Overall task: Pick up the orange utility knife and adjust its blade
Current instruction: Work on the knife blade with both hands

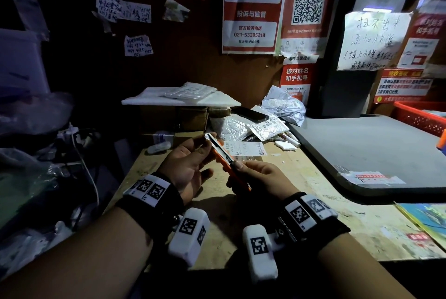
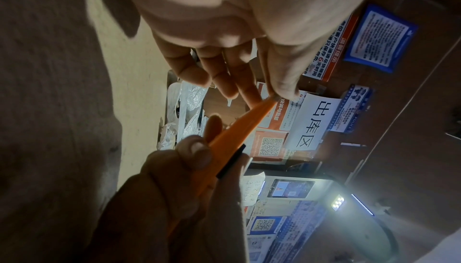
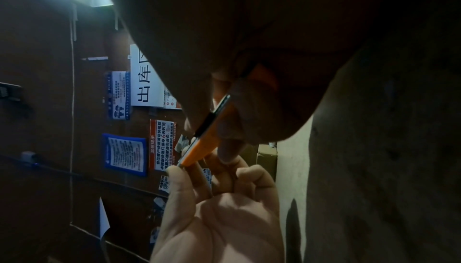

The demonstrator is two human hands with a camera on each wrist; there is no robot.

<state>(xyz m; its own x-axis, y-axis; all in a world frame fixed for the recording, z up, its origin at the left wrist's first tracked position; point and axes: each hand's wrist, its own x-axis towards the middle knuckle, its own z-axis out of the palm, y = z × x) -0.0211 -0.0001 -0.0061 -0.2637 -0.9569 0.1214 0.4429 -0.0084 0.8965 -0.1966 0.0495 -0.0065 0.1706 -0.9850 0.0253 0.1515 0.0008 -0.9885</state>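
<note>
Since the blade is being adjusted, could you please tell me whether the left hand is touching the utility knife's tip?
Touching. In the left wrist view, the left hand pinches the tip of the utility knife between thumb and a finger.

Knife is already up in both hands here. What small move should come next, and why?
Probably the right hand thumb pushing the black slider along the orange utility knife. That hand already grips the handle, thumb on top, while the left hand pinches the blade end, steadying it above the wooden table.

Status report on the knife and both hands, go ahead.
Right hand grips orange utility knife by the handle. Left hand pinches its blade end. Knife off the workbench, nothing obstructing.
</note>
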